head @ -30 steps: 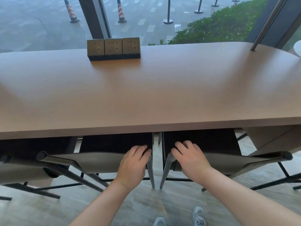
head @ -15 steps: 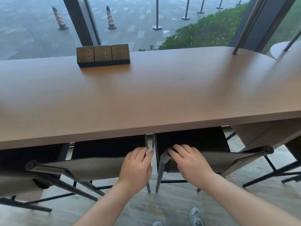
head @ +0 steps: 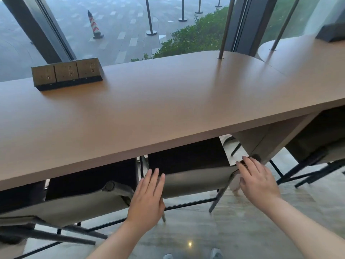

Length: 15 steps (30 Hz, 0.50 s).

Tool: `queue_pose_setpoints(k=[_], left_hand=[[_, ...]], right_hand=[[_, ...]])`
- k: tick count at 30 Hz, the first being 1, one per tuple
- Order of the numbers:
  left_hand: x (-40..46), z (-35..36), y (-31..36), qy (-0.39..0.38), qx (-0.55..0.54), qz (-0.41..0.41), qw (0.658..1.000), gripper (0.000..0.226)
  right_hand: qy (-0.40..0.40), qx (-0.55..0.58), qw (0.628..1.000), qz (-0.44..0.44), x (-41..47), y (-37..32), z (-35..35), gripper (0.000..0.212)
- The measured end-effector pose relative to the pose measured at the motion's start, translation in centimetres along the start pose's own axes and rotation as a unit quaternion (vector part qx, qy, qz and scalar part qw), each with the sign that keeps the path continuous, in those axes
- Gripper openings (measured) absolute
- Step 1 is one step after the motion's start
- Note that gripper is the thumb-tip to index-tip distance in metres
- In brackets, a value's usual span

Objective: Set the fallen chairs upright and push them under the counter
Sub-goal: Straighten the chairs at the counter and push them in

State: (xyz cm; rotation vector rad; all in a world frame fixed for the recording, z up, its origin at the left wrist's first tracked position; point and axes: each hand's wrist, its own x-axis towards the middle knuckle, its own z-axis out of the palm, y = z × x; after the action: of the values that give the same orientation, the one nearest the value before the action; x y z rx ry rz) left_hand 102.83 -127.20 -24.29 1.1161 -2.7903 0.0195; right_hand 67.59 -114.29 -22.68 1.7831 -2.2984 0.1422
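A long brown counter (head: 168,109) runs across the view. Under its front edge stand grey-backed chairs with black seats and thin black legs. The middle chair (head: 194,181) is upright, its seat tucked under the counter. My left hand (head: 147,199) lies flat with straight fingers against the left end of that chair's backrest. At the backrest's right corner, my right hand (head: 257,180) touches it with spread, straight fingers. A second chair (head: 74,204) stands upright to the left, also under the counter.
A black socket block (head: 67,73) sits on the counter at the back left. A third chair (head: 321,152) stands at the far right beyond the counter's support panel (head: 265,143). A thin metal post (head: 225,28) rises from the counter. Windows lie behind; polished floor (head: 233,230) below.
My view has swung to the right. Both hands have shifted right: the left from the left chair to the middle chair's backrest, the right from its left end to its right corner.
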Motion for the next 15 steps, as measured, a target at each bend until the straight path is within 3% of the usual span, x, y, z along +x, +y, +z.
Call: queue_pose_setpoints(k=[6, 15], left_hand=[[0.0, 0.4, 0.9, -0.022, 0.040, -0.028, 0.999, 0.072], [0.5, 0.4, 1.9, -0.050, 0.065, -0.077, 0.994, 0.098]], right_hand=[[-0.029, 0.010, 0.998, -0.049, -0.6, 3.3, 1.6, 0.060], [-0.031, 0.047, 0.992, -0.115, -0.2, 5.5, 4.0, 0.065]])
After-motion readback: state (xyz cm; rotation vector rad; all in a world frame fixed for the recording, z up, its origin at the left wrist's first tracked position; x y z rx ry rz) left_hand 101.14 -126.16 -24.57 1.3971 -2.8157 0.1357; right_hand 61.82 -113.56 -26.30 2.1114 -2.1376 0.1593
